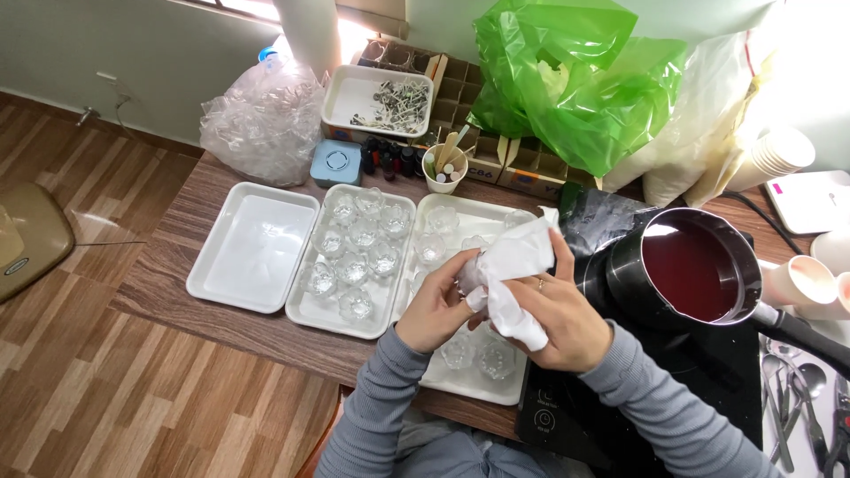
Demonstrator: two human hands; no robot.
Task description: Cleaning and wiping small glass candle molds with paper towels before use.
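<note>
My left hand [436, 310] holds a small clear glass cup [468, 275] above the right white tray [469, 386]. My right hand [558, 314] grips a crumpled white tissue [512, 265] pressed against and partly wrapped around that cup, hiding most of it. Both hands meet over the tray, where a few more clear glass cups [478, 356] stand below them.
The middle tray [305, 312] carries several glass cups; the left tray [252, 252] holds nothing. A black pot of dark red liquid [691, 270] sits on a cooktop [567, 416] at right. A green bag [575, 80], a cup of sticks [444, 168] and a clear plastic bag [261, 119] are behind.
</note>
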